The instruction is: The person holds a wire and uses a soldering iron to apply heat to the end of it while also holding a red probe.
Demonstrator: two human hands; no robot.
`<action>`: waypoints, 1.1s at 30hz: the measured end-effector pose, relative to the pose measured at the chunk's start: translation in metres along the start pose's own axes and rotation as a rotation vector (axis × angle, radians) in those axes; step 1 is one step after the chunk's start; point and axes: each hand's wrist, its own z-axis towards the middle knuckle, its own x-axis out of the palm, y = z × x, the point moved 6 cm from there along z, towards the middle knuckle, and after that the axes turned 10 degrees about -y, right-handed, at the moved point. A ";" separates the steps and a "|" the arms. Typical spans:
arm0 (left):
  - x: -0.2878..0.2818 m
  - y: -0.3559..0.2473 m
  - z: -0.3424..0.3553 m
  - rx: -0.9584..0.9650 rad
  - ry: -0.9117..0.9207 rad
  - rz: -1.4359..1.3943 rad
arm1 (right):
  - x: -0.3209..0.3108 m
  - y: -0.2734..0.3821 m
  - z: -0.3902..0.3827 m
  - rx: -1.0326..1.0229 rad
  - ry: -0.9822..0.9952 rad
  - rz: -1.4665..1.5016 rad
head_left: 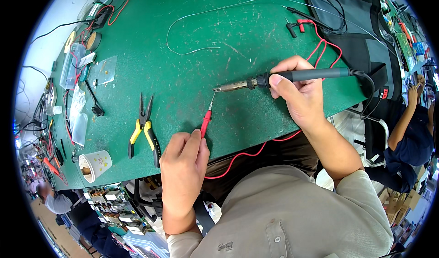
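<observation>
At the table (141, 70), left hand (184, 162) pinches red probe (206, 121); right hand (304, 95), dark-handled soldering iron (320, 74).

A gap is running over the tabletop (132, 70) between thin wire (167, 35) and pliers (144, 119); red probe (206, 121) and soldering iron (264, 80) are blocking nearer right.

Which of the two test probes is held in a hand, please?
The red probe, gripped by the left hand. The black probe lies untouched at the upper right, beyond the right hand.
</observation>
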 end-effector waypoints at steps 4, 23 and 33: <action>0.001 0.001 -0.001 -0.012 0.000 -0.016 | 0.000 0.000 0.000 -0.009 0.000 -0.009; 0.025 0.023 -0.021 -0.518 -0.200 -0.790 | -0.011 0.000 0.007 0.031 -0.049 0.283; 0.032 0.023 -0.018 -0.524 -0.227 -0.889 | -0.010 -0.001 0.007 0.024 -0.048 0.267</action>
